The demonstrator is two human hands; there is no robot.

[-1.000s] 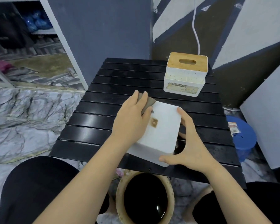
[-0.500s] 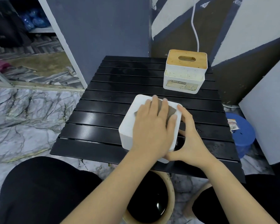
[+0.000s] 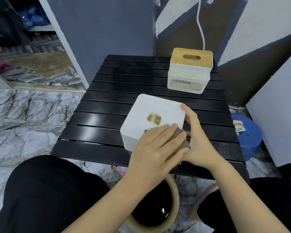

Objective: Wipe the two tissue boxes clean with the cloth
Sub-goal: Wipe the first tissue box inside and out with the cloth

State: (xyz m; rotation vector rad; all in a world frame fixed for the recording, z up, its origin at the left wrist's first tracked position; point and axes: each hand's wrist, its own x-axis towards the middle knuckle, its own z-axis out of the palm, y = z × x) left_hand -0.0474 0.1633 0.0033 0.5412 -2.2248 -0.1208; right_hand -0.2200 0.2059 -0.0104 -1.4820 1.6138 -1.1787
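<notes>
We noted the near white tissue box (image 3: 151,118) lying on the black slatted table (image 3: 97,118), close to its near edge and right of centre, a plain broad face turned up. A brown smudge (image 3: 154,118) sat mid-face, not yet wiped off. The left hand (image 3: 155,148) lay flat over the near right corner of that face, fingers pressing a brown-grey cloth (image 3: 180,140) down against the box. The right hand (image 3: 197,140) cupped the box's right side, thumb along the top edge, steadying it; its fingers closed loosely round the box wall, touching the cloth. The second tissue box (image 3: 189,71), with a wooden lid and a stained label, stood upright at the far right corner of the table, well apart from the hands and apparently untouched.

Risks, as we judged them:
- The box sat near the table's near edge, above a round dark basin (image 3: 151,212) on the floor. A hard pull towards the body could drag it off.
- The cloth looked soiled; rubbing over the smudge could spread it instead of lifting it.
- The smooth box might skid on the glossy slats if the steadying grip eased.
</notes>
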